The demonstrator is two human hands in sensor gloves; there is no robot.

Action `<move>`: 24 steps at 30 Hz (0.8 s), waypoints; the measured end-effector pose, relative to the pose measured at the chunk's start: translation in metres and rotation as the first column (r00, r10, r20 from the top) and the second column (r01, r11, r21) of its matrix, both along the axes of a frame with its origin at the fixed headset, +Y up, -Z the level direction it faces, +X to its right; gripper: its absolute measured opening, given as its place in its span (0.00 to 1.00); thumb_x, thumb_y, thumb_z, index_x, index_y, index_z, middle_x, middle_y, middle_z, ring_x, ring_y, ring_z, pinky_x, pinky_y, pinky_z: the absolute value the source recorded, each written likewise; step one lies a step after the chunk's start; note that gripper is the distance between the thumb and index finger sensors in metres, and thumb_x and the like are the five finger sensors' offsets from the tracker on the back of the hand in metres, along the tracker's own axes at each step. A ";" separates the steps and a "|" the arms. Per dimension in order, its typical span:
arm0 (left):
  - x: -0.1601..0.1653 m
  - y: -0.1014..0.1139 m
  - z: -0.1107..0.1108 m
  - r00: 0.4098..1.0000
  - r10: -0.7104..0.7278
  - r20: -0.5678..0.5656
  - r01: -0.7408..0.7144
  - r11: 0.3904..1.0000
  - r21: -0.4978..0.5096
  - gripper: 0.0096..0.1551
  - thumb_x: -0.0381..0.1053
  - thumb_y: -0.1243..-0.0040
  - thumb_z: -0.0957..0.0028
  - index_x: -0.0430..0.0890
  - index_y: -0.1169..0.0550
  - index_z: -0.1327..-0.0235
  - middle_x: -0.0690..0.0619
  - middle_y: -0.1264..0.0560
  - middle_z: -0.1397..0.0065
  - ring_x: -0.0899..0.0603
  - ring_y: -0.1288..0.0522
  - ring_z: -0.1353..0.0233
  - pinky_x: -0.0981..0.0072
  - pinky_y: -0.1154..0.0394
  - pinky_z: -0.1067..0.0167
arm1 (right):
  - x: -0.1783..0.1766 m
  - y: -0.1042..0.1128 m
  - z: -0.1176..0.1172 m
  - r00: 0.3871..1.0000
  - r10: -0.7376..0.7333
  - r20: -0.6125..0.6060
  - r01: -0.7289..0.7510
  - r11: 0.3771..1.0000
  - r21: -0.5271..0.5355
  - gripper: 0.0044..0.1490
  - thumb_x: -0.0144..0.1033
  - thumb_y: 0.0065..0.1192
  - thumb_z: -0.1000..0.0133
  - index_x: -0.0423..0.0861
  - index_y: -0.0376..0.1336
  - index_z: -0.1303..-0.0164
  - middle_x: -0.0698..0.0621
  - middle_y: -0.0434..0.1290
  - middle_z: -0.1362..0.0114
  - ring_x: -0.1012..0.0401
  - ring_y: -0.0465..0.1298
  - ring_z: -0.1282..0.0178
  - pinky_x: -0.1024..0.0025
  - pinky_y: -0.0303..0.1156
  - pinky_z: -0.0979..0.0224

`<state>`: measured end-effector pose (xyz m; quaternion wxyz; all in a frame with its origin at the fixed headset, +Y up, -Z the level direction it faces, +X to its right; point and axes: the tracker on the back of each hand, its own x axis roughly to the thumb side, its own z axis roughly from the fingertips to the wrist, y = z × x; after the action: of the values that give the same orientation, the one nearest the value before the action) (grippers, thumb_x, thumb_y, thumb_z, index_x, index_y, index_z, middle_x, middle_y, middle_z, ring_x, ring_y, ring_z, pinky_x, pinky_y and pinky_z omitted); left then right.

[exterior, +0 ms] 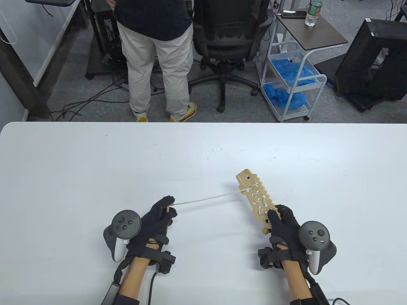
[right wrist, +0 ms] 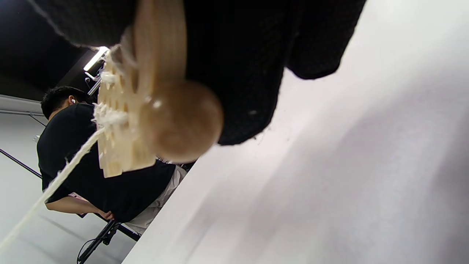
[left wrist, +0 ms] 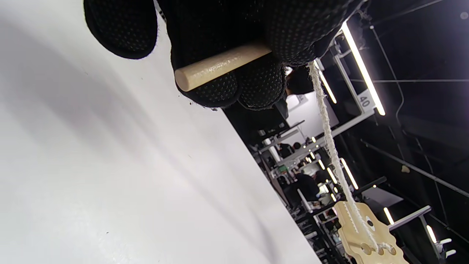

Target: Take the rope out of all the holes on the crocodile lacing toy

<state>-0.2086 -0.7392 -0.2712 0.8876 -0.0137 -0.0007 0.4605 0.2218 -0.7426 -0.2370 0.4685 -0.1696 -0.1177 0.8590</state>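
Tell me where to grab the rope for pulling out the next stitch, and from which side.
Probably take the rope close to the crocodile toy, where it leaves the holes near the head end, coming from the toy's left side. The free length already runs taut that way to the wooden dowel tip pinched by the left hand; the right hand holds the tail end.

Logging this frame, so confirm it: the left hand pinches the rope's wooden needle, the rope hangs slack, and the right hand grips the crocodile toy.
Not slack. In the table view the rope runs taut from the left hand to the crocodile toy; the rest holds.
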 end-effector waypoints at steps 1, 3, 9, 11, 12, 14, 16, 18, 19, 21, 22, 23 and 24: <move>0.000 0.000 0.000 1.000 0.001 -0.003 -0.001 1.000 0.002 0.31 0.50 0.38 0.47 0.64 0.28 0.28 0.57 0.16 0.36 0.48 0.17 0.43 0.41 0.26 0.36 | 0.000 0.000 0.000 1.000 -0.004 0.001 0.004 1.000 -0.001 0.29 0.49 0.63 0.51 0.49 0.66 0.42 0.50 0.83 0.49 0.55 0.88 0.57 0.47 0.76 0.37; -0.001 0.000 -0.001 1.000 -0.002 -0.008 0.002 1.000 0.002 0.31 0.50 0.38 0.47 0.64 0.28 0.28 0.57 0.16 0.36 0.48 0.17 0.43 0.41 0.26 0.36 | 0.001 0.000 0.000 1.000 -0.009 0.005 0.009 1.000 -0.003 0.29 0.49 0.62 0.51 0.49 0.66 0.42 0.50 0.83 0.49 0.55 0.88 0.57 0.47 0.76 0.37; -0.005 0.000 -0.001 1.000 -0.001 -0.025 0.001 1.000 0.002 0.31 0.50 0.38 0.47 0.65 0.28 0.28 0.57 0.16 0.36 0.48 0.17 0.43 0.41 0.26 0.36 | 0.005 0.000 0.001 0.999 -0.037 0.040 0.037 0.999 -0.005 0.29 0.49 0.62 0.51 0.49 0.66 0.42 0.50 0.83 0.49 0.55 0.88 0.57 0.47 0.76 0.37; -0.006 0.000 -0.001 1.000 0.000 -0.029 0.000 1.000 0.000 0.31 0.50 0.38 0.47 0.65 0.28 0.27 0.57 0.16 0.36 0.48 0.17 0.43 0.41 0.26 0.36 | 0.006 0.000 0.002 0.998 -0.050 0.050 0.051 0.999 -0.004 0.29 0.49 0.62 0.51 0.49 0.66 0.42 0.50 0.83 0.49 0.55 0.87 0.57 0.47 0.76 0.37; -0.007 0.000 -0.001 1.000 0.001 -0.031 -0.001 1.000 -0.001 0.31 0.50 0.38 0.47 0.65 0.28 0.27 0.57 0.16 0.36 0.48 0.17 0.43 0.41 0.26 0.36 | 0.007 0.000 0.002 0.997 -0.059 0.055 0.060 0.998 -0.004 0.29 0.49 0.62 0.51 0.49 0.66 0.42 0.50 0.83 0.49 0.55 0.87 0.57 0.47 0.76 0.37; -0.007 0.000 -0.001 0.999 0.002 -0.037 -0.002 1.000 0.000 0.31 0.50 0.38 0.47 0.65 0.28 0.27 0.57 0.16 0.36 0.48 0.17 0.43 0.42 0.26 0.36 | 0.009 0.000 0.002 0.995 -0.075 0.070 0.075 0.997 -0.004 0.29 0.49 0.62 0.51 0.49 0.66 0.42 0.50 0.83 0.49 0.55 0.87 0.57 0.47 0.76 0.37; -0.009 0.000 -0.001 0.999 0.002 -0.044 -0.002 1.000 0.002 0.31 0.50 0.38 0.47 0.65 0.28 0.27 0.57 0.17 0.36 0.48 0.17 0.43 0.42 0.26 0.36 | 0.011 0.000 0.003 0.993 -0.089 0.083 0.090 0.996 -0.004 0.29 0.49 0.62 0.51 0.49 0.66 0.42 0.50 0.83 0.49 0.55 0.87 0.57 0.47 0.76 0.37; -0.010 0.000 -0.001 0.999 0.003 -0.053 -0.003 1.000 0.003 0.31 0.50 0.38 0.47 0.65 0.28 0.27 0.57 0.16 0.36 0.49 0.17 0.43 0.42 0.25 0.36 | 0.012 0.000 0.003 0.990 -0.107 0.096 0.108 0.994 -0.005 0.29 0.49 0.62 0.51 0.49 0.66 0.42 0.50 0.83 0.49 0.55 0.87 0.57 0.47 0.76 0.37; -0.011 0.000 -0.001 0.998 0.006 -0.056 -0.005 1.000 0.004 0.31 0.50 0.38 0.47 0.65 0.28 0.27 0.57 0.16 0.36 0.49 0.17 0.43 0.42 0.25 0.36 | 0.013 0.000 0.004 0.988 -0.117 0.101 0.118 0.993 -0.005 0.29 0.49 0.62 0.51 0.49 0.66 0.42 0.50 0.83 0.49 0.55 0.87 0.57 0.47 0.76 0.37; -0.011 0.000 -0.001 0.998 0.006 -0.059 -0.006 1.000 0.003 0.31 0.51 0.38 0.47 0.65 0.28 0.27 0.57 0.16 0.36 0.49 0.17 0.43 0.42 0.25 0.36 | 0.014 -0.001 0.004 0.984 -0.138 0.109 0.139 0.990 -0.005 0.29 0.49 0.62 0.50 0.49 0.66 0.42 0.50 0.83 0.49 0.55 0.87 0.57 0.47 0.76 0.37; -0.012 0.001 -0.001 0.998 0.005 -0.061 -0.004 1.000 0.005 0.31 0.51 0.38 0.47 0.65 0.28 0.27 0.57 0.16 0.36 0.49 0.17 0.43 0.42 0.25 0.36 | 0.015 -0.001 0.004 0.983 -0.147 0.112 0.149 0.989 -0.005 0.29 0.49 0.62 0.50 0.49 0.66 0.42 0.50 0.83 0.49 0.55 0.87 0.57 0.47 0.76 0.37; -0.012 0.001 -0.001 0.998 0.002 -0.065 -0.002 1.000 0.009 0.31 0.51 0.38 0.47 0.65 0.28 0.27 0.57 0.16 0.36 0.49 0.17 0.43 0.42 0.25 0.36 | 0.015 -0.001 0.005 0.981 -0.156 0.114 0.158 0.987 -0.006 0.29 0.49 0.62 0.50 0.49 0.66 0.41 0.50 0.83 0.49 0.55 0.87 0.57 0.47 0.76 0.37; -0.012 0.002 -0.001 0.998 -0.002 -0.069 0.003 1.000 0.013 0.31 0.51 0.38 0.47 0.65 0.28 0.28 0.57 0.16 0.36 0.49 0.17 0.43 0.42 0.25 0.36 | 0.016 -0.001 0.005 0.980 -0.164 0.115 0.165 0.986 -0.005 0.29 0.49 0.62 0.50 0.49 0.66 0.41 0.50 0.83 0.49 0.55 0.87 0.57 0.47 0.76 0.37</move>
<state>-0.2206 -0.7375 -0.2721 0.8877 0.0078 0.0269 0.4595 0.2375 -0.7435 -0.2323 0.5291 -0.2312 -0.1235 0.8071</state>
